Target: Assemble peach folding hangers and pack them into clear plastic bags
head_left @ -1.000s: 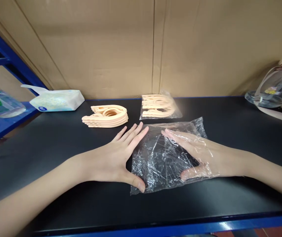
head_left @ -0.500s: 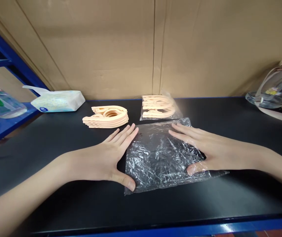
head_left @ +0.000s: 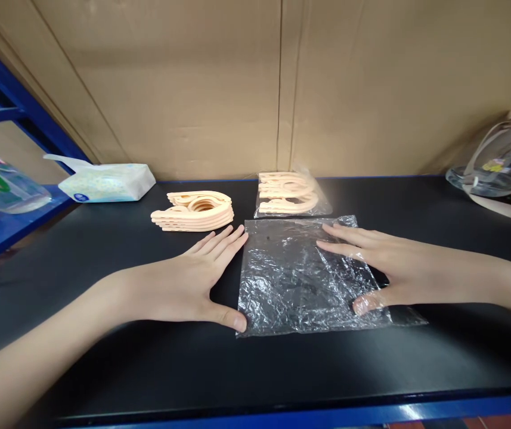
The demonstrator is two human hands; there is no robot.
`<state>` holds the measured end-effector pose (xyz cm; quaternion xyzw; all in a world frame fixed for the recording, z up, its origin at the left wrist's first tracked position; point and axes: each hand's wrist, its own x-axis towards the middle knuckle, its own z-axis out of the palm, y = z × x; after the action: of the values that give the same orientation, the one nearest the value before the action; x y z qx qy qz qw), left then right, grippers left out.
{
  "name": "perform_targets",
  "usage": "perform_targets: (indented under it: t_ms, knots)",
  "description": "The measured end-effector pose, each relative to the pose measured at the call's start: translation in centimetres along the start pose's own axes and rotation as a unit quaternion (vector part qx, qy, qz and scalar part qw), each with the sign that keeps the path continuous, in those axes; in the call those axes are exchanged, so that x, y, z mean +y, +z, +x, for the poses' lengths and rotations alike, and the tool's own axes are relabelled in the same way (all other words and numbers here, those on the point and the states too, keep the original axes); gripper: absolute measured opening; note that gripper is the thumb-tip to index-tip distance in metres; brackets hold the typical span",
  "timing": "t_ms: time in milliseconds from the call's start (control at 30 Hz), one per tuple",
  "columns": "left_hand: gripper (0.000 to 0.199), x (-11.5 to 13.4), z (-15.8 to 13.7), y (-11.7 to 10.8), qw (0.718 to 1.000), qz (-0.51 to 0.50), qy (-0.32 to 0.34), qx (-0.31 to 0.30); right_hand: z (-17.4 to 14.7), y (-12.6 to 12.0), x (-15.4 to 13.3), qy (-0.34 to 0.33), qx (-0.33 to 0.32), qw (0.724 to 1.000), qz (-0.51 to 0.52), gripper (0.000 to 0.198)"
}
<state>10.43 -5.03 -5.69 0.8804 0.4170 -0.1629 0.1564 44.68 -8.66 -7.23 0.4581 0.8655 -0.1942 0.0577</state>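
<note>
A clear plastic bag (head_left: pixel 297 277) lies flat and crinkled on the black tabletop (head_left: pixel 183 369). My left hand (head_left: pixel 192 283) rests with fingers spread, its thumb and fingertips at the bag's left edge. Over the right side of the bag lies my right hand (head_left: pixel 375 265), also spread, with its thumb and fingertips on the film. Behind my left hand sits a stack of peach plastic folding hangers (head_left: pixel 197 211). More peach hangers (head_left: pixel 288 192) lie inside a clear bag just beyond the flat one.
A tissue pack (head_left: pixel 110 182) lies at the back left, near a clear bottle with a green label (head_left: pixel 5 185) on the blue frame (head_left: pixel 53 128). A clear jug with a strap (head_left: pixel 501 158) is at the back right. A cardboard wall (head_left: pixel 183 89) closes off the rear.
The flat plastic bag has shifted slightly right and been turned straighter. My right hand has moved right with it, while my left hand stays near the bag's left edge.
</note>
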Motion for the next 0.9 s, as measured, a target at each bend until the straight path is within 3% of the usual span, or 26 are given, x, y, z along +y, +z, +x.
perform_targets:
  t_ms: [233,567,800,900]
  knots:
    - [0.120,-0.4,-0.5,-0.1,1.000,0.011,0.012,0.003,0.3,-0.3,0.1,-0.011,0.012,1.000,0.020,0.088]
    - [0.117,-0.9,-0.9,-0.2,0.999,0.003,0.033,0.039,-1.5,-1.4,3.2,0.029,0.065,0.997,-0.018,0.090]
    - [0.102,-1.2,-2.1,-1.4,0.996,-0.021,0.067,0.051,-1.3,-0.9,3.2,0.025,0.069,0.997,-0.037,0.089]
    - [0.076,-0.7,-2.2,-2.4,0.985,-0.054,0.112,0.122,-1.4,-1.0,3.1,0.014,0.071,0.997,-0.038,0.088]
